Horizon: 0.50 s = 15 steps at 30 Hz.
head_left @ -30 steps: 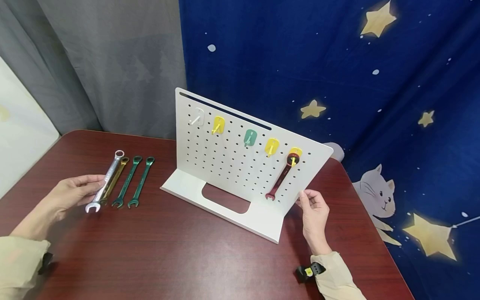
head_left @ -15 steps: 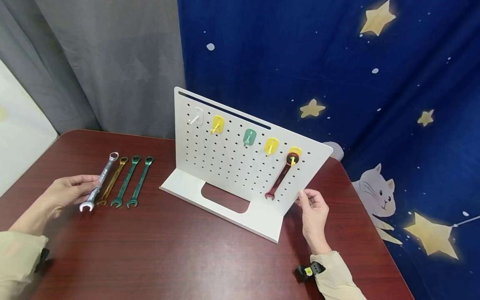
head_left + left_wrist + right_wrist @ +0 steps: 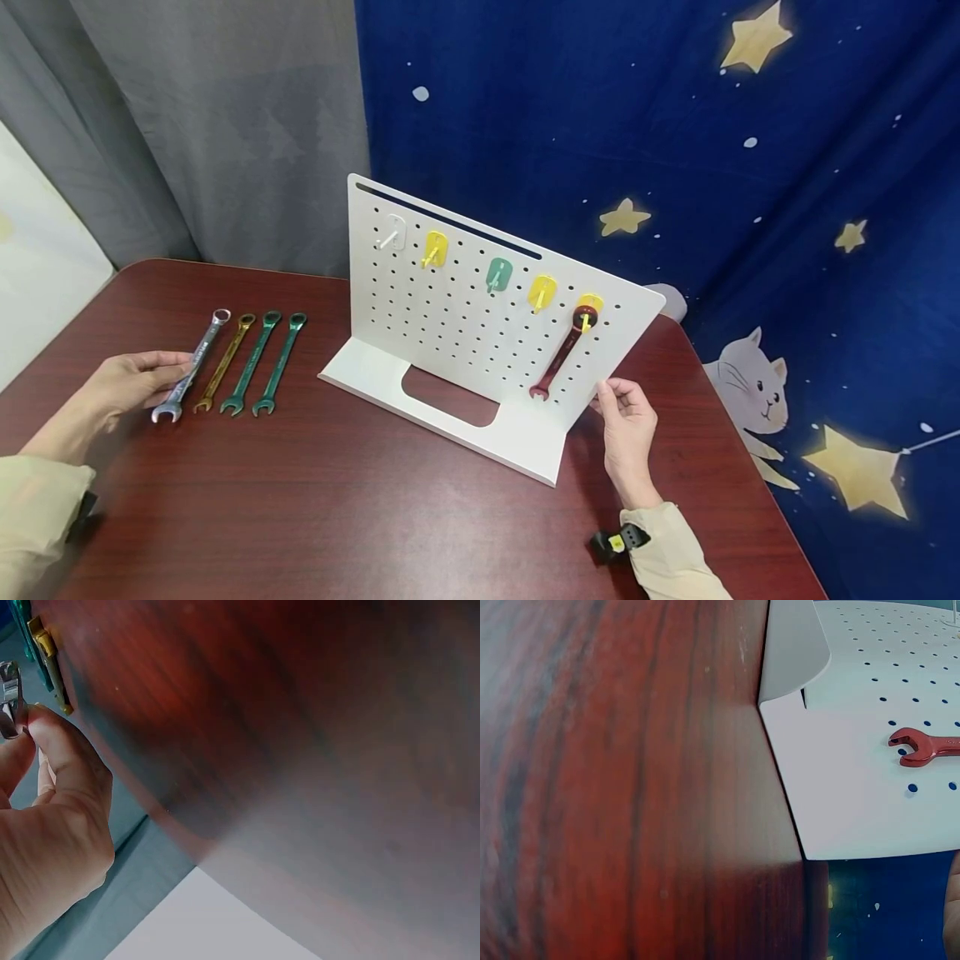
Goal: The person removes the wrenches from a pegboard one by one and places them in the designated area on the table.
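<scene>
In the head view my left hand (image 3: 133, 387) pinches a silver combination wrench (image 3: 197, 360) between thumb and fingers, at the left end of a row of wrenches. Beside it lie a gold wrench (image 3: 225, 363) and two green wrenches, the inner one (image 3: 252, 367) and the outer one (image 3: 281, 365). My right hand (image 3: 628, 433) grips the right edge of a white pegboard stand (image 3: 442, 325), thumb in front and fingers partly hidden behind. A dark red wrench (image 3: 561, 358) hangs by its ring from the rightmost yellow hook (image 3: 592, 302).
Bare hooks along the board's top are white (image 3: 393, 233), yellow (image 3: 435, 250), green (image 3: 498, 275) and yellow (image 3: 542, 293). The stand's base has a cut-out at its middle. A dark red wooden table (image 3: 360, 517) carries everything, with grey and blue curtains (image 3: 495, 108) behind.
My left hand has shifted the silver wrench leftward and down, away from the gold one, and a gap now shows between them. My right hand has stayed on the board's edge.
</scene>
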Available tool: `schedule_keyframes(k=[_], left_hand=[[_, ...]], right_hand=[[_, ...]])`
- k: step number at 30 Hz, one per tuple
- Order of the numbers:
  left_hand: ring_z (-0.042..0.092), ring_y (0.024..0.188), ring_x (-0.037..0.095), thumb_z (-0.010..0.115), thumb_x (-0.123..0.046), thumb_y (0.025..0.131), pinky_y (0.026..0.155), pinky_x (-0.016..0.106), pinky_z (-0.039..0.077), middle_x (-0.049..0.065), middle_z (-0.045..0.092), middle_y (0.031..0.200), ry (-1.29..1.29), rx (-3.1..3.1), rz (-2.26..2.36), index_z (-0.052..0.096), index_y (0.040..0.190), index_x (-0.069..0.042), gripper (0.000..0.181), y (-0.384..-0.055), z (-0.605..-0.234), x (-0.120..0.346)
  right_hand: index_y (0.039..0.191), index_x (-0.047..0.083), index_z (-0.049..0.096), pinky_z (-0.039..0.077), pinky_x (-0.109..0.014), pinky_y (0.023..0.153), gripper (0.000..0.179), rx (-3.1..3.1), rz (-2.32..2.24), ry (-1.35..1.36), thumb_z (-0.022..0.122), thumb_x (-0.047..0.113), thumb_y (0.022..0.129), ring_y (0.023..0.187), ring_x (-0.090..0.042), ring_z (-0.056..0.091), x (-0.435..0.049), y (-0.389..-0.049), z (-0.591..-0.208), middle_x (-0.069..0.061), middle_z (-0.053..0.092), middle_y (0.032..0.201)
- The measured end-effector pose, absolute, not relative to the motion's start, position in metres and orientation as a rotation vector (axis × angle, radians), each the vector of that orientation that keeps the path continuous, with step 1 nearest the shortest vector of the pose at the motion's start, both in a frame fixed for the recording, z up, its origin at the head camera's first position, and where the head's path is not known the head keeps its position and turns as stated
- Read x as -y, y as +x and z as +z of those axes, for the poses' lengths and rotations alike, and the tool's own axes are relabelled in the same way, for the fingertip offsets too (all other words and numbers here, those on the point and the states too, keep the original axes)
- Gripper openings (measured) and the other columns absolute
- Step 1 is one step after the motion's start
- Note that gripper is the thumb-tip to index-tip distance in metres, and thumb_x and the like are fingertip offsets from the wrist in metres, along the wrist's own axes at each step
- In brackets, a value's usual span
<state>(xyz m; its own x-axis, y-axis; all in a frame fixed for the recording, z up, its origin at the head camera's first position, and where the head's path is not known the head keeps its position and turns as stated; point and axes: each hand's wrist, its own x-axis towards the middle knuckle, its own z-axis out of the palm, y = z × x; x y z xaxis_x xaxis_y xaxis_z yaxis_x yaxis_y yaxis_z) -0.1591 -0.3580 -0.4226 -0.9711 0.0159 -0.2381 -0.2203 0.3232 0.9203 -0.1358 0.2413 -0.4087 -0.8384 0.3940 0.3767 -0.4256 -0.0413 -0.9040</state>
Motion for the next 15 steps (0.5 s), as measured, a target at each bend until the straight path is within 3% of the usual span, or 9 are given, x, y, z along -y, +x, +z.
schedule_keyframes(k=[6, 8, 10, 13, 15], left_hand=[[0.056, 0.065, -0.004, 0.056, -0.026, 0.094, 0.057, 0.019, 0.053, -0.021, 0.059, 0.073, -0.219, -2.5, 1.552, 0.058, 0.077, -0.046, 0.026, -0.1638, -0.424, 0.3597], [0.056, 0.066, -0.004, 0.056, -0.028, 0.094, 0.058, 0.02, 0.054, -0.02, 0.059, 0.074, -0.235, -2.522, 1.514, 0.059, 0.08, -0.042, 0.02, -0.1653, -0.4244, 0.36], [0.056, 0.066, -0.003, 0.055, -0.029, 0.094, 0.058, 0.022, 0.054, -0.019, 0.059, 0.075, -0.245, -2.554, 1.466, 0.064, 0.09, -0.03, 0.01, -0.1662, -0.4254, 0.3598], [0.056, 0.065, -0.002, 0.054, -0.03, 0.095, 0.057, 0.023, 0.054, -0.016, 0.059, 0.075, -0.258, -2.572, 1.419, 0.064, 0.097, -0.019, 0.015, -0.1668, -0.4263, 0.3606], [0.056, 0.064, -0.001, 0.054, -0.03, 0.095, 0.057, 0.023, 0.054, -0.016, 0.059, 0.075, -0.265, -2.579, 1.399, 0.064, 0.098, -0.017, 0.017, -0.1669, -0.4266, 0.3616]], right_hand=[[0.086, 0.005, 0.063, 0.056, -0.021, 0.064, 0.008, 1.672, 1.943, 0.047, 0.064, -0.002, 0.086, 0.065, -0.007, 0.063, -0.2413, -0.1362, -0.4093, 0.0, 0.063, 0.072], [0.086, 0.005, 0.063, 0.056, -0.022, 0.064, 0.007, 1.674, 1.942, 0.044, 0.064, -0.002, 0.086, 0.065, -0.008, 0.062, -0.2412, -0.1363, -0.4095, 0.0, 0.063, 0.072], [0.086, 0.005, 0.063, 0.056, -0.022, 0.063, 0.007, 1.677, 1.939, 0.039, 0.064, -0.002, 0.086, 0.064, -0.008, 0.062, -0.2411, -0.1365, -0.4098, 0.0, 0.063, 0.072], [0.086, 0.005, 0.063, 0.056, -0.022, 0.063, 0.007, 1.681, 1.937, 0.033, 0.064, -0.002, 0.086, 0.064, -0.009, 0.062, -0.2408, -0.1366, -0.4098, 0.0, 0.063, 0.072], [0.085, 0.006, 0.063, 0.055, -0.021, 0.063, 0.008, 1.678, 1.937, 0.035, 0.064, -0.002, 0.086, 0.064, -0.008, 0.062, -0.2408, -0.1367, -0.4097, 0.0, 0.063, 0.072]])
